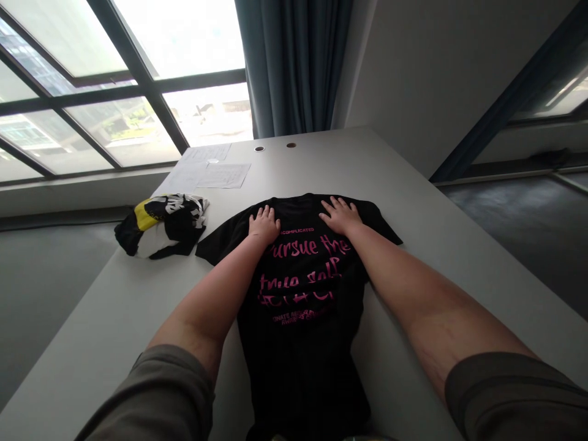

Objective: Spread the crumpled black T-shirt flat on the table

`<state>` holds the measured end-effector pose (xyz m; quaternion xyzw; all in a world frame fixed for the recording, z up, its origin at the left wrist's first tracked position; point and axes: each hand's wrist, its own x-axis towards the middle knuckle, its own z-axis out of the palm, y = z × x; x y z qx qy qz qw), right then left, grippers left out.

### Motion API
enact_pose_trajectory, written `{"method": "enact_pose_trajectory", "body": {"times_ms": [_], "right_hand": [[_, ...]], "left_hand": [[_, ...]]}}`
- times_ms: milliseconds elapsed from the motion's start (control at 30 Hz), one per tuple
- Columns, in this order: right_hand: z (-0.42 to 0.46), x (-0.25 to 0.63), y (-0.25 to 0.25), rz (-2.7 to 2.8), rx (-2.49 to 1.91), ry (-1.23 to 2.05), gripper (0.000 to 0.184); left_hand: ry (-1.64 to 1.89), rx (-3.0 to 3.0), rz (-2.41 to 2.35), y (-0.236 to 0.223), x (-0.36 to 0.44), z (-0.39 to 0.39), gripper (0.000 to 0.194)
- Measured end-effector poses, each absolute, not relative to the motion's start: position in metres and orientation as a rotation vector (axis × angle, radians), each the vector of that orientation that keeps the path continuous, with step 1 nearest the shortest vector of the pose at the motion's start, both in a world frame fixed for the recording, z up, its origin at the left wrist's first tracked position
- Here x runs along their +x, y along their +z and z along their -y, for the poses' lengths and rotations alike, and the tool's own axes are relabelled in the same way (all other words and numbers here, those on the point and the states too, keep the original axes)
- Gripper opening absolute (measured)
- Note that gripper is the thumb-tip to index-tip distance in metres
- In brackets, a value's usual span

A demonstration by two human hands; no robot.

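Note:
A black T-shirt (303, 294) with pink lettering lies spread flat on the white table (413, 202), collar end pointing away from me. My left hand (264, 225) rests flat on the shirt's upper left, near the shoulder, fingers stretched out. On the upper right part of the shirt lies my right hand (340, 215), palm down with fingers spread. Neither hand grips the cloth. Both forearms reach across the shirt's sides.
A crumpled black, white and yellow garment (160, 231) sits at the table's left edge. Sheets of paper (215, 170) lie at the far left by the window. Two cable holes (275, 147) mark the far edge. A grey curtain (294, 61) hangs behind.

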<state>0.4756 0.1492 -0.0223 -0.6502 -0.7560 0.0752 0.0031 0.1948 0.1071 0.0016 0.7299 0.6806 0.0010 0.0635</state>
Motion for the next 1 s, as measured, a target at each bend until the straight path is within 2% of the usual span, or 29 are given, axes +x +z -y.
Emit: {"method": "enact_pose_trajectory", "body": {"times_ms": [333,567,733,900,1000], "right_hand": [[-0.184,0.478,-0.024,2.423,-2.019,0.242,0.074],[-0.199,0.476,-0.021,2.457,-1.989,0.260,0.074],[-0.208,0.471,-0.017,2.418,-2.060,0.319,0.073],[-0.217,0.444,-0.001,2.300,-2.231,0.452,0.069],[-0.214,0.418,0.006,2.258,-2.182,0.351,0.066]], "left_hand": [[-0.073,2.023,-2.052,0.000,0.184,-0.154,0.079],[0.161,2.015,-2.311,-0.003,0.191,-0.158,0.068],[0.228,2.279,-2.084,-0.010,0.185,-0.155,0.063],[0.121,2.161,-2.053,-0.011,0.181,-0.166,0.070],[0.098,2.139,-2.060,-0.011,0.181,-0.171,0.072]]}}
